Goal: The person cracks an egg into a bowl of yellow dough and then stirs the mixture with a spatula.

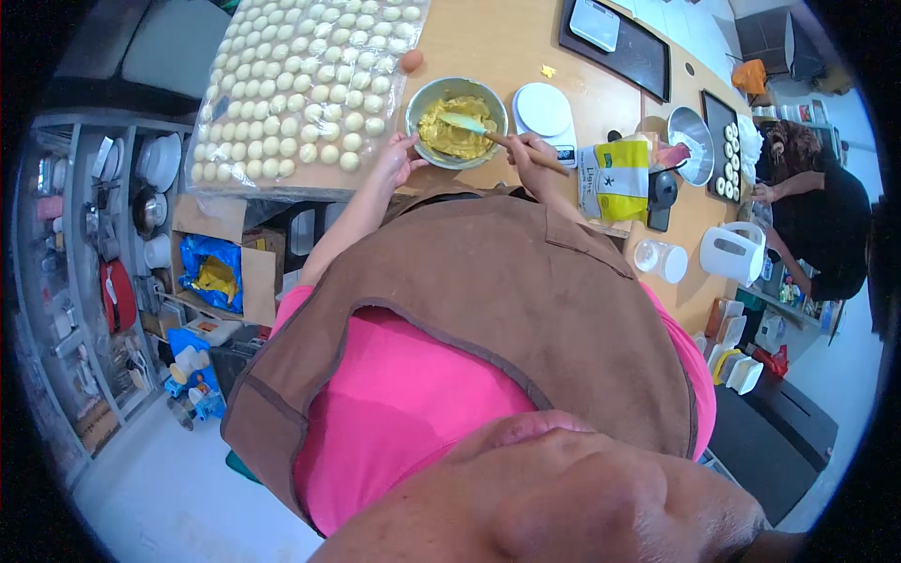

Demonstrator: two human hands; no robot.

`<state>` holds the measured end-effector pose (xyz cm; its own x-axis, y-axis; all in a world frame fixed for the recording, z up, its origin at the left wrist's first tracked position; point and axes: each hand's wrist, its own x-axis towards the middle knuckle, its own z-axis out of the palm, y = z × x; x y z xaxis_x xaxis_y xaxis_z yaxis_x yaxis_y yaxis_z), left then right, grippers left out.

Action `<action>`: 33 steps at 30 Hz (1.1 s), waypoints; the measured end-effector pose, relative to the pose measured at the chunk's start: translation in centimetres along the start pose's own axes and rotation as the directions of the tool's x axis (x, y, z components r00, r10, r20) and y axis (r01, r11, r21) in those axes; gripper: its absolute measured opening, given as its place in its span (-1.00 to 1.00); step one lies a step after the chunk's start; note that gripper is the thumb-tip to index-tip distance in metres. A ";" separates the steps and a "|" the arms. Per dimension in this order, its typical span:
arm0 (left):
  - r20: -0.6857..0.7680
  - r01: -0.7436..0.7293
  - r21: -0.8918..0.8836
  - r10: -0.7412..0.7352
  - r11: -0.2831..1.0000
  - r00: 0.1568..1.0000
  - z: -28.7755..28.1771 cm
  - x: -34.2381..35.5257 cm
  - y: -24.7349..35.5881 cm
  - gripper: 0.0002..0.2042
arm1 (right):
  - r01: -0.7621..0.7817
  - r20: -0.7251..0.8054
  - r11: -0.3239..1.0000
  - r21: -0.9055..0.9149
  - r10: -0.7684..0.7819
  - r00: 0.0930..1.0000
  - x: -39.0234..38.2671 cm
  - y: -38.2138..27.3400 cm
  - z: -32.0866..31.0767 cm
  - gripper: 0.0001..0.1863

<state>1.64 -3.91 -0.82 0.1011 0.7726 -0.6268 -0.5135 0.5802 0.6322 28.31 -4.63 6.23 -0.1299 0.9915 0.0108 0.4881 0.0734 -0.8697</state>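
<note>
wood table point(488, 38) | L hand point(394, 158) spread, on bowl point(457, 117) | R hand point(531, 158) grips spatula point(474, 127) | shelves point(84, 281) left

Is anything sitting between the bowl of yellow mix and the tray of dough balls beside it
Nothing visible does. The metal bowl sits right beside the dough ball tray; the left hand steadies its rim, and the right hand holds the spatula in it.
</note>
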 end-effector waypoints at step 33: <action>0.031 -0.040 0.247 0.033 0.968 0.999 -0.7 0.7 0.3 -0.92 | 0.355 0.213 0.915 -0.192 -0.314 0.925 4.2 -9.6 -6.2 -0.82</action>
<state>0.97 -3.31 -1.37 0.1101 0.7990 -0.5912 -0.2911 0.5946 0.7494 28.46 -0.46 17.65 -0.4575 0.8713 0.1775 0.5661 0.4393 -0.6975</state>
